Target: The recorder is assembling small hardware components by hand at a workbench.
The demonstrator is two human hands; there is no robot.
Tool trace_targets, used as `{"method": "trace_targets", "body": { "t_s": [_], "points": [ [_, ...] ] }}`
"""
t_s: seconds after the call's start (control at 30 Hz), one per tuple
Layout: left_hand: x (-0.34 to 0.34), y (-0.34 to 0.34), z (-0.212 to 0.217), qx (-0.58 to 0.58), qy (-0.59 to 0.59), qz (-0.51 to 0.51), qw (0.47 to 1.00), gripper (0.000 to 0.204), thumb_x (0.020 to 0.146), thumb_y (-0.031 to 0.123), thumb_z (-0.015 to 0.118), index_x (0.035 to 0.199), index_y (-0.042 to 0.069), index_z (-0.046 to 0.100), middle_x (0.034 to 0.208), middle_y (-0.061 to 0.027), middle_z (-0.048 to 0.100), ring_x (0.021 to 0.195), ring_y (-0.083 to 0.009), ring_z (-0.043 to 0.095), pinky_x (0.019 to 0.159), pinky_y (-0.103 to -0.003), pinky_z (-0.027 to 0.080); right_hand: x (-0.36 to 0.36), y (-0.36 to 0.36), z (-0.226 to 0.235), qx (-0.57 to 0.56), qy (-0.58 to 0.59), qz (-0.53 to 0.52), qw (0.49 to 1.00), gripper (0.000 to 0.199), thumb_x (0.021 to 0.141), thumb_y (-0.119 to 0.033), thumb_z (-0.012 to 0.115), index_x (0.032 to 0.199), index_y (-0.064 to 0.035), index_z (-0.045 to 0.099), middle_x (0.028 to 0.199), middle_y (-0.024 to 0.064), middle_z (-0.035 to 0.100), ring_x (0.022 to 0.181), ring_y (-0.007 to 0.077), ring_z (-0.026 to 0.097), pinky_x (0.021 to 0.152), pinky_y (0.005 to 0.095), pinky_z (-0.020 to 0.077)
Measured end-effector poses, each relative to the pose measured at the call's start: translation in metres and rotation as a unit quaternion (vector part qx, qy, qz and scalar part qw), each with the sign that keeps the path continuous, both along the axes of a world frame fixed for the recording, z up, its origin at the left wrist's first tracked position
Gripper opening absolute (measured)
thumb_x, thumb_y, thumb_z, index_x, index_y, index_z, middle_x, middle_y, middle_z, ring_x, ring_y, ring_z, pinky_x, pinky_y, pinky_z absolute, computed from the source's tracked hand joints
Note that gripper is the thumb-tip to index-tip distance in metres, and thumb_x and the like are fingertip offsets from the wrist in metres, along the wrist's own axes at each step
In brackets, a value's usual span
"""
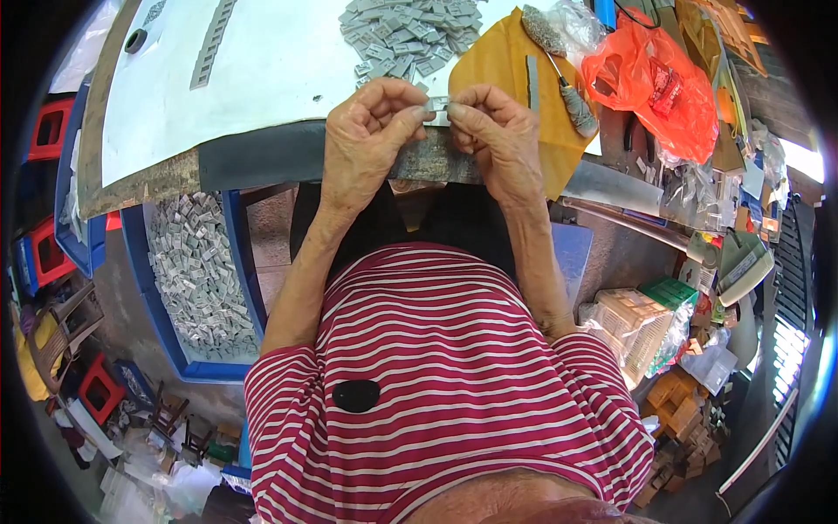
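Note:
Over the near edge of the table, my left hand [371, 131] and my right hand [504, 140] meet with their fingertips. Between them they pinch a small flat grey piece [439, 105], each thumb pressed against a forefinger at one end of it. The fingers hide part of the piece, and its exact kind is too small to tell. Just beyond my hands lies a heap of similar grey flat pieces [403, 33] on a white sheet [271, 79]. A straight row of grey pieces [213, 45] lies farther left on that sheet.
A brown paper sheet [489, 57] lies by my right hand, bearing a brush-like tool [576, 109] and a grey strip [532, 83]. Beyond is a red plastic bag [685, 105]. Below the table at left stands a blue bin [209, 371] full of grey pieces. A black ring [135, 40] sits far left.

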State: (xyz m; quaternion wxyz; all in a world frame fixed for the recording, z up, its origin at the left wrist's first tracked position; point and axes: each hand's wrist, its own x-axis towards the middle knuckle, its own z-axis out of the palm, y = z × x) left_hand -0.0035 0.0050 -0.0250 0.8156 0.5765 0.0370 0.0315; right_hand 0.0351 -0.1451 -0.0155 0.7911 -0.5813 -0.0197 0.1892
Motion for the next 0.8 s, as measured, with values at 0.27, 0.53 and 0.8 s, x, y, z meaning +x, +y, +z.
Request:
{"method": "trace_targets", "body": {
  "t_s": [0.27, 0.53, 0.8],
  "points": [
    [-0.0041, -0.0018, -0.0008, 0.141, 0.003, 0.036, 0.989, 0.018, 0.08, 0.001, 0.059, 0.099, -0.002, 0.057, 0.083, -0.0042, 0.061, 0.069, -0.0058, 0.056, 0.061, -0.017, 0.046, 0.0004, 0.0018, -0.0035, -0.011, 0.014, 0.0, 1.0, 0.011, 0.077, -0.007, 0.064, 0.082, 0.0011, 0.057, 0.061, 0.0001, 0.052, 0.051, 0.0048, 0.044, 0.047, 0.0168, 0.0329],
    [-0.0063, -0.0016, 0.0015, 0.139, 0.0, 0.031, 0.99, 0.015, 0.077, 0.003, 0.059, 0.091, -0.001, 0.06, 0.072, -0.0021, 0.059, 0.064, -0.0045, 0.053, 0.059, -0.018, 0.045, 0.0011, 0.0007, -0.0053, -0.005, 0.035, 0.008, 0.999, 0.012, 0.075, -0.004, 0.065, 0.082, 0.0015, 0.056, 0.061, 0.0002, 0.052, 0.05, 0.004, 0.042, 0.045, 0.016, 0.0308],
    [-0.0079, 0.0005, 0.0024, 0.11, 0.006, 0.007, 0.994, 0.014, 0.078, 0.001, 0.058, 0.092, -0.002, 0.059, 0.072, -0.0013, 0.058, 0.064, -0.0037, 0.052, 0.058, -0.017, 0.044, -0.0016, 0.0024, -0.0011, -0.007, 0.058, 0.027, 0.998, 0.012, 0.077, -0.005, 0.063, 0.086, 0.0002, 0.057, 0.065, -0.0005, 0.054, 0.053, 0.0031, 0.043, 0.046, 0.0154, 0.031]
  ]
}}
